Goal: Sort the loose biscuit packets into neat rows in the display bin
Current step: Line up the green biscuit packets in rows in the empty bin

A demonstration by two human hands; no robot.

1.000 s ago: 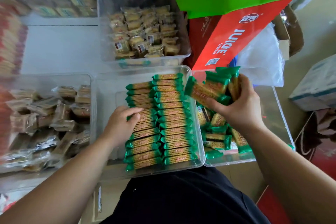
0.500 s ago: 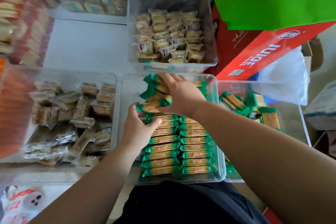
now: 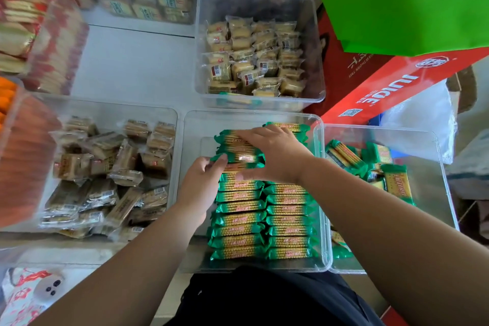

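Right hand [image 3: 275, 153]: clamping a bunch of biscuit packets [image 3: 238, 149] between fingers and thumb, at the left row's far end.
Left hand [image 3: 202, 181]: pinching their green ends.
Display bin [image 3: 193, 130]: holding two neat rows.

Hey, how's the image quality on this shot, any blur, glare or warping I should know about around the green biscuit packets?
In the head view the green packets in the display bin are sharp, with one white glare spot by the right hand; the orange goods at the left edge of that view are smeared; bin rims bow from the wide-angle lens; light is soft.
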